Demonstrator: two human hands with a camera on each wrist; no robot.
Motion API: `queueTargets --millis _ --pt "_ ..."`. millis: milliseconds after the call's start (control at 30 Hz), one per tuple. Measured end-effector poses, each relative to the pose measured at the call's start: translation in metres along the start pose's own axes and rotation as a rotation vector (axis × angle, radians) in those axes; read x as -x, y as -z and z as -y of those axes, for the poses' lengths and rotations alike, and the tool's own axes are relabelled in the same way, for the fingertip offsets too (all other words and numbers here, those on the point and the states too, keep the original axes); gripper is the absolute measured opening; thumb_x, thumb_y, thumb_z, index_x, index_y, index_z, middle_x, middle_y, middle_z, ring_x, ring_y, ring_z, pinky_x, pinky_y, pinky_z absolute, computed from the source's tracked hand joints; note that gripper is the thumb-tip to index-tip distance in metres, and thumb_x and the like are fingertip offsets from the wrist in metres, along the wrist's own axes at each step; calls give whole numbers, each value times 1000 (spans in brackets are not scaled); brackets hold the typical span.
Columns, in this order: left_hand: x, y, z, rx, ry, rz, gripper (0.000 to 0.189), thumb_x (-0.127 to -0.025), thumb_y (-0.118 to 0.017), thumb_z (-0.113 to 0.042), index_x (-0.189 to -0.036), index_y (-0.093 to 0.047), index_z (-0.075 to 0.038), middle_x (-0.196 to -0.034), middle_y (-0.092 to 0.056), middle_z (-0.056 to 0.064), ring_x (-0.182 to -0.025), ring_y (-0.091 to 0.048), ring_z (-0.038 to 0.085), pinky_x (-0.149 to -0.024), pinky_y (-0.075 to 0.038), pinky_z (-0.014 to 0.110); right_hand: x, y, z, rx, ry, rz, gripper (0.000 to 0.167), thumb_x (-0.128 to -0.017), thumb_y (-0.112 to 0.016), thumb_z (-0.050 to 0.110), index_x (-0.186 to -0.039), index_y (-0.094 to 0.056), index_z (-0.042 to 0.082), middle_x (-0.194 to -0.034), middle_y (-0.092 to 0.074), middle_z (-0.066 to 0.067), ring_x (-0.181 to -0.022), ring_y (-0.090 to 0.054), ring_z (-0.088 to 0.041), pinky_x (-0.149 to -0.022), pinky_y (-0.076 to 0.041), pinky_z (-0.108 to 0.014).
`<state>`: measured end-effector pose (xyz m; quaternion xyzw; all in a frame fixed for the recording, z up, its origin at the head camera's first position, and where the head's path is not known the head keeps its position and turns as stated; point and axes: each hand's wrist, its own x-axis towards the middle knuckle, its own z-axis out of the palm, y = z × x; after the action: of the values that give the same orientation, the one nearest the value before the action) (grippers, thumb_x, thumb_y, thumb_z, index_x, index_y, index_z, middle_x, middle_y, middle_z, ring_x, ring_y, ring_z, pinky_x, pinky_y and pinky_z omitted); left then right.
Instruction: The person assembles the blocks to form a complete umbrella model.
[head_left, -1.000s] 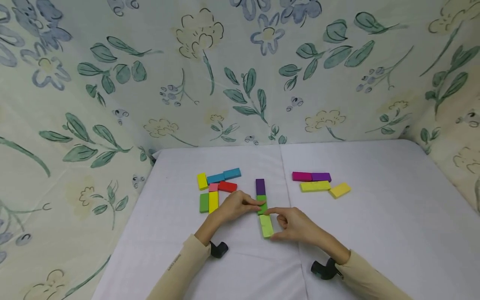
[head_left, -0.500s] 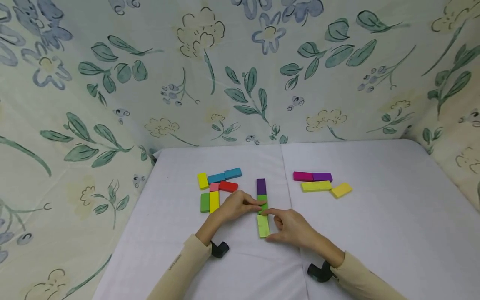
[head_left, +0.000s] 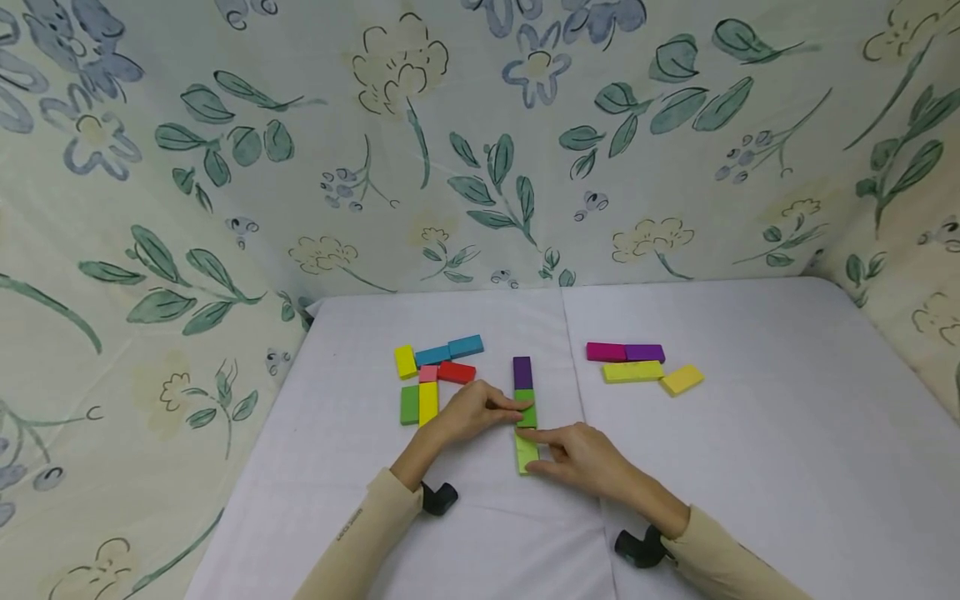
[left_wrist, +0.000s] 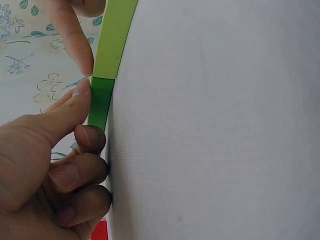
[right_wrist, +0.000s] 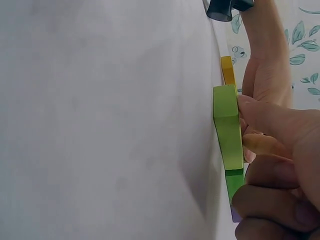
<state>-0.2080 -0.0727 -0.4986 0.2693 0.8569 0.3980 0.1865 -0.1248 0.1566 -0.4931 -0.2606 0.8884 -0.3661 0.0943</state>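
Note:
On the white cloth a row of blocks runs toward me: a dark purple block (head_left: 522, 373), a green block (head_left: 528, 414) and a light green block (head_left: 527, 451) nearest. My left hand (head_left: 476, 410) holds the green block, with thumb and index finger at its left side. My right hand (head_left: 588, 454) reaches in from the right and grips the light green block, index fingertip by the seam and thumb by the near end. In the right wrist view the light green block (right_wrist: 228, 125) lies end to end with the green block (right_wrist: 234, 185).
Left of the row lie a red block (head_left: 456, 372), a pink block (head_left: 427, 373), blue blocks (head_left: 466, 345), yellow ones (head_left: 405, 362) and another green block (head_left: 408, 405). Magenta (head_left: 604, 352), purple (head_left: 644, 353), yellow-green (head_left: 633, 372) and yellow (head_left: 682, 381) blocks lie right. Floral cloth hangs behind.
The light green block has shifted left and straightened into line with the green one. My right hand has moved left over it with its fingers. The left hand has stayed put.

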Motion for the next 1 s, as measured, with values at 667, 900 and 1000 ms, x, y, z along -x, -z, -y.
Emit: queueTargets --millis 667,900,1000 --pt "0 0 -4 8 -2 7 29 -94 -76 -22 -124 -76 -23 -115 -79 -2 -86 -63 6 -64 -38 17 4 -2 0 77 -42 -38 45 -93 -76 38 -135 -71 21 -55 -33 16 -47 -28 4 -48 -25 -17" --pt "1 1 -3 9 -14 9 29 -95 -76 -24 -123 -76 -23 -115 -79 -1 -81 -61 6 -61 -35 18 2 -4 1 103 -51 -42 46 -92 -77 39 -134 -72 21 -53 -33 16 -47 -28 4 -48 -25 -16" --pt "1 1 -3 11 -10 8 28 -95 -76 -24 -123 -77 -23 -115 -79 -1 -81 -61 6 -61 -35 18 2 -3 1 96 -45 -45 46 -92 -77 40 -134 -72 21 -54 -33 16 -47 -29 4 -48 -26 -17"
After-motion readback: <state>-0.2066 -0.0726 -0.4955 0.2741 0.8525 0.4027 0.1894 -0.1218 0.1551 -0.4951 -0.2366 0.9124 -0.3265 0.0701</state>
